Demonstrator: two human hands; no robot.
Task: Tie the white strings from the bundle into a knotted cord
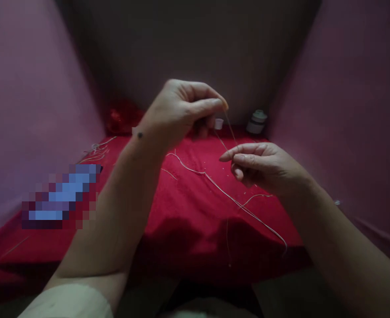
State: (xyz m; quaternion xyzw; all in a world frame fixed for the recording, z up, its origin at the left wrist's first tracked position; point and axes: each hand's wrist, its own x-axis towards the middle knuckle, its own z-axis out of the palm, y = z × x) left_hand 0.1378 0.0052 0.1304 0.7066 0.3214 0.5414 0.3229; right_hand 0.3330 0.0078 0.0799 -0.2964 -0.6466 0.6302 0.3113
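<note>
Red cloth (181, 198) spans the lower frame. Current step: 1 thin thread (231, 126) runs between 2 hands, right of centre. Left hand (185, 104): thumb and forefinger pinch it above. Right hand (271, 170): fingers closed on it below. Further handling calls for firm pinches.

Pale left sleeve (70, 302), small dark spot (140, 135) near left wrist (151, 128).
</note>
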